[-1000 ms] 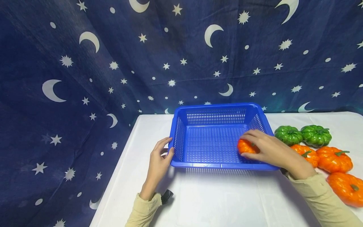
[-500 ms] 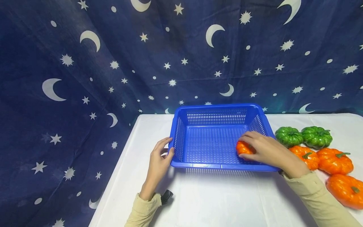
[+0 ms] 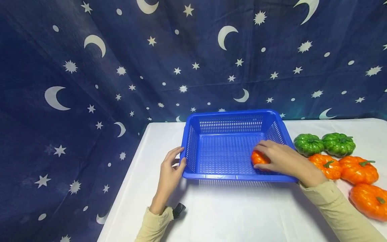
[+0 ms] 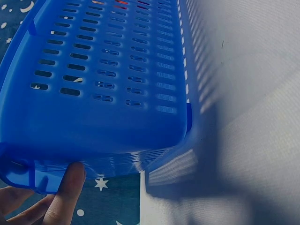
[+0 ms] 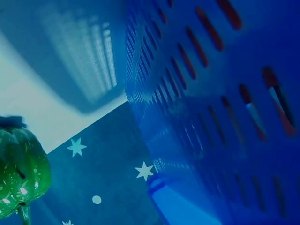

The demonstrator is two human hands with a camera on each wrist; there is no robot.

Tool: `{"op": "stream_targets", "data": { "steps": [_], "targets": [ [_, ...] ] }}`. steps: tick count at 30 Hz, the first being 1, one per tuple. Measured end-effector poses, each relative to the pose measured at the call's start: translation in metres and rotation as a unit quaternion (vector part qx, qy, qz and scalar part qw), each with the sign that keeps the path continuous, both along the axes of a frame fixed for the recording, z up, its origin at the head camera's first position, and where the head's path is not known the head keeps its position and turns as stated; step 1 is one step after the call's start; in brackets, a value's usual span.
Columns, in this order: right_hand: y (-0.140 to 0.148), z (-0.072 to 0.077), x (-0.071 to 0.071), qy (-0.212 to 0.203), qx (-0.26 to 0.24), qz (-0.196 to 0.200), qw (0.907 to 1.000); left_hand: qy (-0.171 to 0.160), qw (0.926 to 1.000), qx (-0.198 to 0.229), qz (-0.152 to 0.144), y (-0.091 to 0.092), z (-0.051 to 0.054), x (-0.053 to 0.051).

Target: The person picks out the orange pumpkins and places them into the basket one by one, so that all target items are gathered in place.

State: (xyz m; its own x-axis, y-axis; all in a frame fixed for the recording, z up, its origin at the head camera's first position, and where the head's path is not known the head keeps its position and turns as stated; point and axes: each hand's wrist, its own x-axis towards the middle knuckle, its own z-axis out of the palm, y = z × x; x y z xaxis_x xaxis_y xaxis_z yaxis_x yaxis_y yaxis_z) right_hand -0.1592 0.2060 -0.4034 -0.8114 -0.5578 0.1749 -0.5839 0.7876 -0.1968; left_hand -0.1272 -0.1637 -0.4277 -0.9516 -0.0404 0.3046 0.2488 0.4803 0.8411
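Observation:
A blue perforated basket (image 3: 223, 176) stands on the white table. At its left end, the left hand (image 3: 170, 174) pinches the rim between thumb and fingers; the left wrist view shows fingers (image 4: 70, 192) at the basket's corner. Inside the basket's front right corner, the right hand (image 3: 279, 159) grips a small orange pumpkin (image 3: 258, 160), with fingers over its top and thumb on the near side. In the right wrist view the basket's wall (image 5: 211, 112) fills the right side, and the hand itself is hidden.
Right of the basket lie two green pumpkins (image 3: 308, 145) (image 3: 338, 144) and several orange pumpkins (image 3: 358, 170). A green pumpkin (image 5: 23, 171) shows in the right wrist view. A dark star-print cloth (image 3: 193, 57) hangs behind the table (image 3: 235, 208).
The right hand and the orange pumpkin in its grip have shifted slightly left inside the basket. The left hand keeps its hold on the rim.

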Motion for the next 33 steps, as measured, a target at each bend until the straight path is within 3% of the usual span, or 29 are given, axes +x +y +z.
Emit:
{"op": "stream_targets", "data": {
  "steps": [6,33],
  "targets": [
    [-0.0026,0.0009,-0.0021,-0.01,0.008,0.008,0.9999,-0.004,1.0,-0.001,0.005,-0.0013,0.0033,0.0004],
    [0.0019,-0.001,0.0,0.006,0.01,0.028,0.9995,-0.005,1.0,0.006,-0.005,0.0002,0.0002,0.0]
  ]
}}
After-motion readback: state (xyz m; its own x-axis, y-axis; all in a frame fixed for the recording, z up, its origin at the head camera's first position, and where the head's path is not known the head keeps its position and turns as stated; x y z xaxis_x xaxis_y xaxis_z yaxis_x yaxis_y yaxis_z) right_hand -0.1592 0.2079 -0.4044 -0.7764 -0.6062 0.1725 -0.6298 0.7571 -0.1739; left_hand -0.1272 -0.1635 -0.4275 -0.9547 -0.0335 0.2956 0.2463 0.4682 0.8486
